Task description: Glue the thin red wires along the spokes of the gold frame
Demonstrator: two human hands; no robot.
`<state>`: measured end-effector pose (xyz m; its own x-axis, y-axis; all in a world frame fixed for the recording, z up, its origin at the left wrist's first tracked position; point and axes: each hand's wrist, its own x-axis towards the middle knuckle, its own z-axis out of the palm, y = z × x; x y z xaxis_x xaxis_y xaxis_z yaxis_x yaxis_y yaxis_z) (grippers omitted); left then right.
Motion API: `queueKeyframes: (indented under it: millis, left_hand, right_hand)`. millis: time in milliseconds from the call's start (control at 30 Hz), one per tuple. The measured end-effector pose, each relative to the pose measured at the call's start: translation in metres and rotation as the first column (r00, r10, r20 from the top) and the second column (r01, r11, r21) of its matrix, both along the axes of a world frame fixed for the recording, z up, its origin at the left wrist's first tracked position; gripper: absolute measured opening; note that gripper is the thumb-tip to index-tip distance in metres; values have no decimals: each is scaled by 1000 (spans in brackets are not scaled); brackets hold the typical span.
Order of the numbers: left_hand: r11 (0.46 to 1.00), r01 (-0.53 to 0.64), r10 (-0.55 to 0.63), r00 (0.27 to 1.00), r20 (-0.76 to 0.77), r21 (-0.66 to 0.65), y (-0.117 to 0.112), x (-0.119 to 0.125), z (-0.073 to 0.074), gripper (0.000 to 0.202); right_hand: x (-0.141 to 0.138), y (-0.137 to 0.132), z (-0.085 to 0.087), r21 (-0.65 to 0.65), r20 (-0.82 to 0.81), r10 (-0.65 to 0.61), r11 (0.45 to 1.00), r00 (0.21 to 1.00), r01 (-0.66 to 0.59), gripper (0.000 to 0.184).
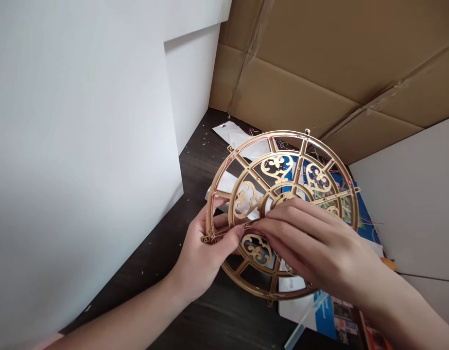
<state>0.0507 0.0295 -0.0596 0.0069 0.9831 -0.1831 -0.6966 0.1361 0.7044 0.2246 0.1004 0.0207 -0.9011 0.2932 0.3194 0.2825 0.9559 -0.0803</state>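
A round gold openwork wheel with spokes, scroll ornaments and thin red wire along its rim is held tilted above a dark table. My left hand grips the wheel's left rim, with the thumb pressed on a spoke. My right hand lies over the wheel's lower right part, its fingertips pinched together on the same spoke, close to the left thumb. Whatever the fingertips pinch is too small to make out.
White boards stand at the left and back left, and another at the right. A brown cardboard sheet leans behind. White paper and printed blue sheets lie on the table under the wheel.
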Motion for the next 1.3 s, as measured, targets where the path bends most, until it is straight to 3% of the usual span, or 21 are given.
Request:
queueKeyframes:
  millis: [233,633,967,1300]
  left_hand:
    - [992,-16,17,1000,-6,129,1,-1,-2,50]
    - [988,-19,27,998,-52,151,0,-1,-3,35]
    - [992,-66,76,993,-87,110,1,2,3,30]
    - [989,-76,86,993,-78,130,1,2,0,32]
  right_hand:
    - [3,-1,0,13,-6,-23,1000,1000,23,16]
    - [-1,0,-5,-29,-11,-46,999,999,46,10]
    - [-4,2,1,-49,-12,-67,997,998,67,5]
    - [-1,-1,-3,33,-14,-60,998,998,60,7]
